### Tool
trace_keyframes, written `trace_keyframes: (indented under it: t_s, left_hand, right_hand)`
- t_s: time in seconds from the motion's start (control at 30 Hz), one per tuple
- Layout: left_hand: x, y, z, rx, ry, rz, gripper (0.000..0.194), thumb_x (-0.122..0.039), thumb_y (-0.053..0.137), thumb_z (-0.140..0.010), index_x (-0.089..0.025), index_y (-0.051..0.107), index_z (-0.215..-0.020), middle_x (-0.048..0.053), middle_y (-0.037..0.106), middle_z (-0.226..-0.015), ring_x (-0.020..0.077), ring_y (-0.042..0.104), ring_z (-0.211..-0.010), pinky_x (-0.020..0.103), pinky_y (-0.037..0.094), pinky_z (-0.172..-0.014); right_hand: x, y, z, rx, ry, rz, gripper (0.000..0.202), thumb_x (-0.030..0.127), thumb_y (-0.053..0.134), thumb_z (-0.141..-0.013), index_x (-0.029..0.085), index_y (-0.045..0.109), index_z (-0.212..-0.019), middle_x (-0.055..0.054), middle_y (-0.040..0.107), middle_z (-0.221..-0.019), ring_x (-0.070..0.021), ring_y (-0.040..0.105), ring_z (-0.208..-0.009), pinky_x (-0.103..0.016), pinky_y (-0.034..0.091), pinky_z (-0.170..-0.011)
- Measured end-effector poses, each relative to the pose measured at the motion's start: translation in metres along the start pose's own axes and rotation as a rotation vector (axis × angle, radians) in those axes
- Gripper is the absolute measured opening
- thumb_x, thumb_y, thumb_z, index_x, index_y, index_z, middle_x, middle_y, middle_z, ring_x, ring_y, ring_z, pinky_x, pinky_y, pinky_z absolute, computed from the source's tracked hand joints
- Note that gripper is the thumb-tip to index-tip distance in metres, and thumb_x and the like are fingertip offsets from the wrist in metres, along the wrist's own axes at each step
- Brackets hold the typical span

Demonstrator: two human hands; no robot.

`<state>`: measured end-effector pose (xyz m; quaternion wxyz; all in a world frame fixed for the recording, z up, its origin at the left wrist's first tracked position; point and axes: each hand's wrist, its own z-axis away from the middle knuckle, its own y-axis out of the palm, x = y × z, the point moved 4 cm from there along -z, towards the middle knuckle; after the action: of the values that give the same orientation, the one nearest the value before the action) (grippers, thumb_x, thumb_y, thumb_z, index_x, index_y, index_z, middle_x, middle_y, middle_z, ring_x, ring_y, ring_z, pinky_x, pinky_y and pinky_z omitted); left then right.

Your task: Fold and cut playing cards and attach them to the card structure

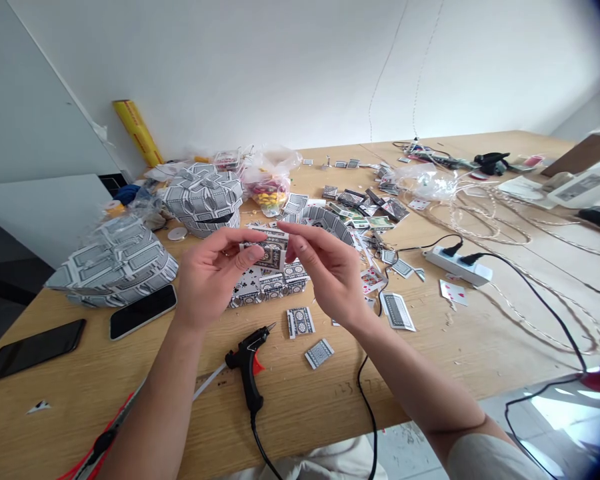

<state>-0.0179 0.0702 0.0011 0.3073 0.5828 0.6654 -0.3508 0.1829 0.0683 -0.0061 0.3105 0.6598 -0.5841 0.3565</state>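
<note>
A folded playing-card piece [273, 254] is held up between my two hands near the middle of the view. My left hand [215, 270] pinches its left side between thumb and fingers. On its right edge, the thumb and fingertips of my right hand [327, 267] close round it. Behind and below the hands sits a block built of folded cards [247, 285]. Two folded card pieces [300, 322] [319, 354] lie nearer to me. A black glue gun [250, 370] rests on its side, its nozzle toward the card pieces.
Woven card shapes [203, 197] [120, 267] and two phones [144, 311] [33, 350] are on the left. Scattered cards [397, 311], a white power strip [459, 265] and loose cables [545, 293] lie right. A bag of candy [271, 187] stands behind on the wooden table [430, 373].
</note>
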Motion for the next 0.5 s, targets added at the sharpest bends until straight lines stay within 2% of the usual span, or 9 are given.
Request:
trace_keyframes:
  t_s: [0.1,0.2,0.3,0.37,0.43,0.5]
  left_hand:
    - [0.007,0.001,-0.002,0.049,-0.110,0.123,0.020,-0.043,0.087,-0.096,-0.028,0.087,-0.109,0.005,0.083,-0.096,0.0152,0.075,-0.080,0.023,0.063,-0.067]
    - [0.011,0.007,-0.003,0.118,-0.241,0.221,0.028,-0.052,0.084,-0.097,-0.025,0.085,-0.106,0.006,0.080,-0.089,0.0172,0.075,-0.074,0.025,0.062,-0.061]
    - [0.011,0.016,-0.001,0.241,-0.302,0.199,0.037,-0.060,0.080,-0.098,-0.023,0.081,-0.096,0.002,0.072,-0.073,0.0142,0.065,-0.056,0.025,0.052,-0.048]
    - [0.009,0.019,0.000,0.286,-0.302,0.135,0.042,-0.064,0.074,-0.100,-0.023,0.079,-0.094,0.000,0.067,-0.067,0.0128,0.059,-0.050,0.025,0.047,-0.045]
    - [0.007,0.015,0.000,0.253,-0.266,0.068,0.043,-0.065,0.072,-0.101,-0.023,0.078,-0.097,0.000,0.067,-0.069,0.0127,0.059,-0.053,0.025,0.047,-0.049]
    - [0.003,0.009,-0.001,0.195,-0.206,-0.006,0.042,-0.064,0.071,-0.103,-0.023,0.079,-0.105,0.002,0.073,-0.080,0.0139,0.065,-0.066,0.025,0.052,-0.060]
  right_hand:
    - [0.001,-0.002,-0.001,0.000,-0.044,0.084,0.036,0.032,0.066,-0.107,0.037,0.078,-0.141,-0.006,0.074,-0.127,-0.0221,0.070,-0.118,-0.037,0.064,-0.097]
    - [0.003,-0.001,-0.002,0.055,-0.115,0.150,0.039,0.027,0.075,-0.098,0.037,0.080,-0.136,-0.006,0.064,-0.154,-0.0268,0.062,-0.143,-0.042,0.061,-0.110]
    - [0.002,0.003,-0.001,0.093,-0.135,0.114,0.028,0.023,0.072,-0.099,0.033,0.085,-0.123,-0.005,0.075,-0.144,-0.0264,0.069,-0.137,-0.046,0.056,-0.119]
    - [-0.001,0.003,-0.001,0.073,-0.077,0.042,0.023,0.024,0.069,-0.102,0.029,0.086,-0.117,-0.005,0.083,-0.127,-0.0249,0.076,-0.125,-0.045,0.059,-0.114]
    - [-0.005,0.003,-0.001,0.039,0.005,-0.022,0.022,0.027,0.069,-0.103,0.027,0.085,-0.118,-0.005,0.085,-0.117,-0.0237,0.080,-0.112,-0.042,0.064,-0.101]
    - [-0.007,0.002,-0.001,0.007,0.060,-0.031,0.023,0.030,0.072,-0.102,0.026,0.085,-0.121,-0.006,0.085,-0.113,-0.0229,0.080,-0.104,-0.038,0.065,-0.091]
